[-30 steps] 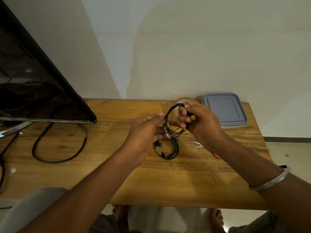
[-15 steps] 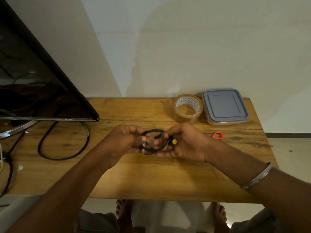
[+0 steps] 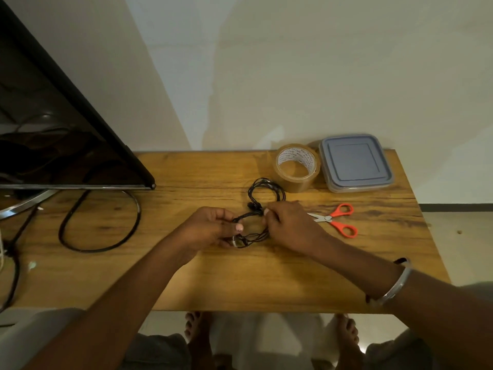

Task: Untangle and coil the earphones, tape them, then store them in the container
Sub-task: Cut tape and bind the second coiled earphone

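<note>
The earphone coil, pinched by the left hand and right hand, is best held taut while its tape wrap is pressed flat.

pretty dim warm indoor light, soft shadows on the wall, wide-angle bending at the edges, forearms a bit blurry up close

Grained wooden table (satin sheen), glossy brown tape roll, matt grey plastic container.
</note>
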The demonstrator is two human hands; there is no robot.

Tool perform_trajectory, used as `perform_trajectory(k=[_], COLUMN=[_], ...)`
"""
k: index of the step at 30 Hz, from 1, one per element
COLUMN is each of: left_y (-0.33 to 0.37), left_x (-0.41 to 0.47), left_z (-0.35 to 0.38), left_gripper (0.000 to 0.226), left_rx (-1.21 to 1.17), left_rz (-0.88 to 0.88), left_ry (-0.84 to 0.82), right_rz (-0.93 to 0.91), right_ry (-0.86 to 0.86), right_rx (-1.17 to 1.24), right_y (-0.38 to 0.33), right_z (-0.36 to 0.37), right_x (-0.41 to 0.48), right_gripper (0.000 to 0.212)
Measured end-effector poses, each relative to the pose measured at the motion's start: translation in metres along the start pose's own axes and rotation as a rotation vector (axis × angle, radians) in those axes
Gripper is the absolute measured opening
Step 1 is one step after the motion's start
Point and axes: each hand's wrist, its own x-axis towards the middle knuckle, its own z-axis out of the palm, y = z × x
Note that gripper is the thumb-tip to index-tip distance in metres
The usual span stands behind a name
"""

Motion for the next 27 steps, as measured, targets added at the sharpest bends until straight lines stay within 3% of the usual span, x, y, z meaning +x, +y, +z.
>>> perform_trajectory(k=[5,9,16,19,23,25,27], left_y=[-0.006,-0.003,0.002,0.015,0.029,0.034,0.035], left_x=[0.008,0.005,0.002,0.000,0.001,0.001,0.003], left_z=[0.014,0.017,0.009,0.001,-0.004,0.000,0.004], left_gripper=[0.015,0.018,0.046,0.038,0.022,0.018,0.016], left_rx=[0.472,0.674,0.706,0.663,0.595,0.575,0.580], left_rz=[0.196,0.241,0.148,0.179,0.295,0.333,0.373], left_ry=[0.223,0.266,0.237,0.304,0.452,0.467,0.465], right_rz=[-0.054,-0.053,-0.026,-0.056,-0.073,-0.040,0.004], right_ry=[0.085,0.109,0.080,0.188,0.441,0.452,0.358], right_rx=[-0.290,-0.361,-0.519,-0.556,-0.517,-0.565,-0.637], right_y=[0.009,0.007,-0.004,-0.014,-0.008,0.008,0.024], right_z=[0.007,0.002,-0.010,-0.031,-0.066,-0.077,-0.080], right_x=[-0.002,-0.004,-0.007,-0.007,0.004,0.011,0.017], right_gripper=[0.027,0.026,0.031,0.037,0.029,0.025,0.033])
